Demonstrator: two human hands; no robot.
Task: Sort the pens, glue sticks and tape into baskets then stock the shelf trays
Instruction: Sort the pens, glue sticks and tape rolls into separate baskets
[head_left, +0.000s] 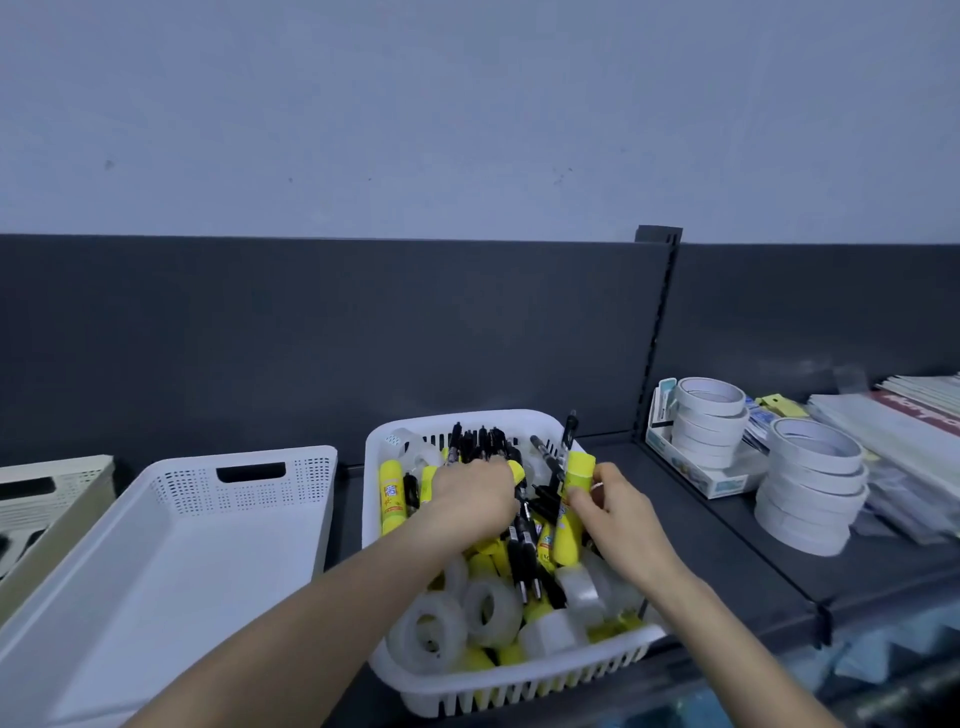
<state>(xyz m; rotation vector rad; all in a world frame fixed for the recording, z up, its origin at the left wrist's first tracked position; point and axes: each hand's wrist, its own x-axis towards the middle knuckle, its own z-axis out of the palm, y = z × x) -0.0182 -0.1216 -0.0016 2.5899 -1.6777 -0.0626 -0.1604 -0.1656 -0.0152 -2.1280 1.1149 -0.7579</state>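
A white slotted basket (519, 686) on the dark shelf holds a mix of black pens (470, 439), yellow glue sticks (390, 493) and clear tape rolls (491, 603). My left hand (472, 499) reaches into the middle of the pile, fingers curled down among the pens; what it grips is hidden. My right hand (615, 512) holds a yellow glue stick (571, 506) upright above the pile, with a black pen (566, 441) beside it that it may also be holding.
An empty white perforated basket (171, 545) stands left of the full one, with a beige basket (57, 499) further left. Stacks of white tape rolls (810, 488) and a box (696, 467) sit on the shelf to the right, beside packaged stationery (893, 431).
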